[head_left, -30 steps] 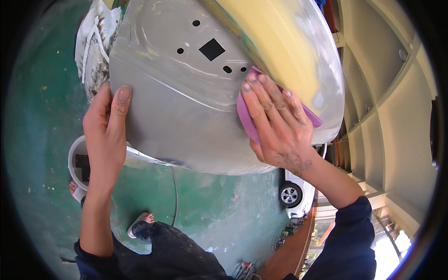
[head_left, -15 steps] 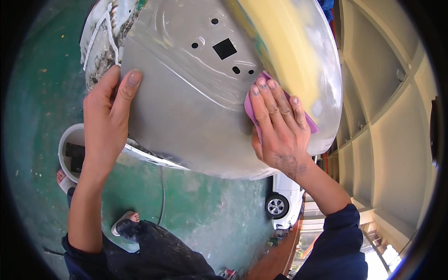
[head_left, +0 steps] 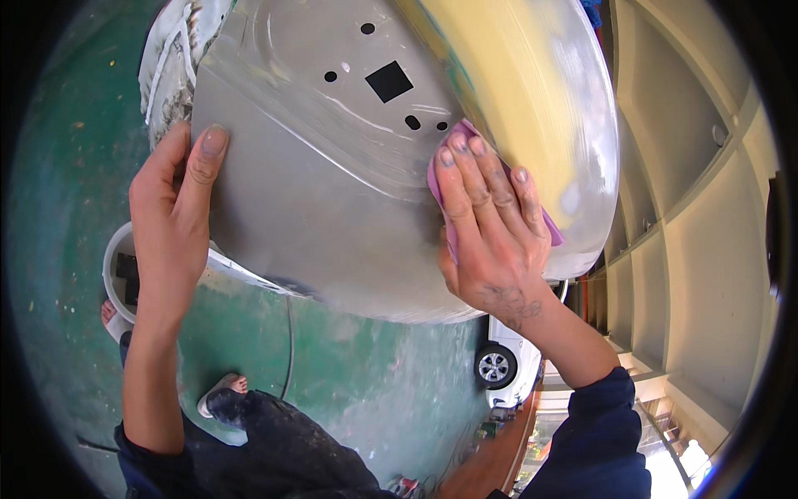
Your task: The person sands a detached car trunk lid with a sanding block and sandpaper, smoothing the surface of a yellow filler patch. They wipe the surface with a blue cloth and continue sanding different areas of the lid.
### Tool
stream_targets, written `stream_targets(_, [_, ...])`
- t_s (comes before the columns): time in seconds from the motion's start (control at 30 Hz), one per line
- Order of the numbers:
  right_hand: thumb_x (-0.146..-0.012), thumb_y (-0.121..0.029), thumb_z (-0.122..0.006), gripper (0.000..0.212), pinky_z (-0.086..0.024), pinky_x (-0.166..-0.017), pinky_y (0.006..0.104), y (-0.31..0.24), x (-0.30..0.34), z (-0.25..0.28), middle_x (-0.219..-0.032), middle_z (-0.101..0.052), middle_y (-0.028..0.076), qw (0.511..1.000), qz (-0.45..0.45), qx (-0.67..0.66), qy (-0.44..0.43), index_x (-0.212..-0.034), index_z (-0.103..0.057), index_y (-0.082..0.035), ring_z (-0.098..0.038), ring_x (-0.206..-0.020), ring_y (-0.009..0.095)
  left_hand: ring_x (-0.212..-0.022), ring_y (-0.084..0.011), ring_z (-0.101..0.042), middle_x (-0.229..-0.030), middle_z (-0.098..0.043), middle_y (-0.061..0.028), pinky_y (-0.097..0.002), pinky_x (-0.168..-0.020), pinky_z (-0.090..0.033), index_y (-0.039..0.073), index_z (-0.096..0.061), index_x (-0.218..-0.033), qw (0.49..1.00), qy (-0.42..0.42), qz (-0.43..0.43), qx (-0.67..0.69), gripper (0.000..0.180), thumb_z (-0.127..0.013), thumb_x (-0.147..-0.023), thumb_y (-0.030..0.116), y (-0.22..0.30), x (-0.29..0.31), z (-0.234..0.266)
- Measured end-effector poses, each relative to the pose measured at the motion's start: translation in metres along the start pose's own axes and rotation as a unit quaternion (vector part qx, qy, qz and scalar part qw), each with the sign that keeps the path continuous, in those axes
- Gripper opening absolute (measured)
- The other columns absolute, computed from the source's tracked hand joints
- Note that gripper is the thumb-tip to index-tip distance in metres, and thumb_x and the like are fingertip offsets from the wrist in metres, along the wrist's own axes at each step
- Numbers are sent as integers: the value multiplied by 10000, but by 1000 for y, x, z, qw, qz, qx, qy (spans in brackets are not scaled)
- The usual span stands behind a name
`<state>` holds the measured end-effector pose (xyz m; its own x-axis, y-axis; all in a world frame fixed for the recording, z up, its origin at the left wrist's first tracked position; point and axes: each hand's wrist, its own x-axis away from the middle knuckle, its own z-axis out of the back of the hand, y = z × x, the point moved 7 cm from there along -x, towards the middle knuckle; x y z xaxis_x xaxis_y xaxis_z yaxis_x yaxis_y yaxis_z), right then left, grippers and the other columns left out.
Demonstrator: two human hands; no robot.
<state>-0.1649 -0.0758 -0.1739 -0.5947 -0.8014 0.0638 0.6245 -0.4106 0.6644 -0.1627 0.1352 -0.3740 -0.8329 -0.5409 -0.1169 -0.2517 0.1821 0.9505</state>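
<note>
A grey car body panel (head_left: pixel 291 224) with a curved yellow filler strip (head_left: pixel 499 91) along its right side fills the upper middle. It has a square hole and several smaller holes. My left hand (head_left: pixel 176 187) grips the panel's left edge, thumb lying on the grey face and the other fingers partly hidden behind the edge. My right hand (head_left: pixel 495 208) presses a purple sanding sheet (head_left: pixel 454 237) against the panel, below the holes and beside the yellow strip. Its fingers lie close together over the sheet, whose edges stick out on both sides.
A white bucket (head_left: pixel 116 249) holding something dark stands on the green floor (head_left: pixel 349 374) at left, near my foot. A dark hose (head_left: pixel 290 349) runs across the floor. A white car (head_left: pixel 511 358) is parked beyond the panel. Beige ribbed structure (head_left: pixel 690 208) rises at right.
The panel's left edge and holes have shifted slightly left in view, with my left hand on the edge. My right hand and the purple sheet have moved a little left.
</note>
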Motion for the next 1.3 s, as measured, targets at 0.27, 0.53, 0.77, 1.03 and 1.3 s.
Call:
stream_targets(0.27, [-757,-37,-640,765,-266,-1271,516,-4,-9,2,-1560,-552,225,999,-8,-37,22,-1511,-543,47,-476,-1511,373,-731,-58,-256,-775,-291,76,-260,-602,-219,65,-405,-798,999,13,-14,-38,483,-671,-1085,348,5,-2,7])
stream_targets(0.53, [-770,-45,-650,783,-272,-1262,551,-4,14,5,-1564,-532,255,993,-54,-102,14,-1530,-502,71,-462,-1513,398,-744,-61,-258,-776,-288,71,-258,-613,-222,65,-397,-809,999,-2,16,-31,474,-663,-1090,338,5,3,0])
stream_targets(0.77, [-795,-69,-662,783,-276,-1266,547,-15,2,4,-1571,-515,265,987,-75,-145,11,-1540,-475,87,-433,-1526,416,-746,-71,-252,-782,-285,60,-265,-615,-226,70,-383,-822,998,1,12,-64,464,-660,-1093,325,2,1,7])
stream_targets(1.03, [-755,-171,-752,823,-305,-1273,471,-14,0,3,-1618,-493,206,987,-106,-120,3,-1522,-531,30,-438,-1537,335,-757,-78,-268,-780,-299,53,-260,-625,-248,48,-384,-830,997,-19,28,-73,465,-646,-1100,321,1,4,7])
stream_targets(1.3, [-857,-58,-634,705,-297,-1256,552,-26,4,4,-1585,-496,269,962,-190,-193,15,-1526,-481,98,-445,-1520,393,-736,-42,-384,-781,-453,73,-226,-638,-361,34,-583,-937,990,-86,61,-96,386,-575,-1131,369,2,5,12])
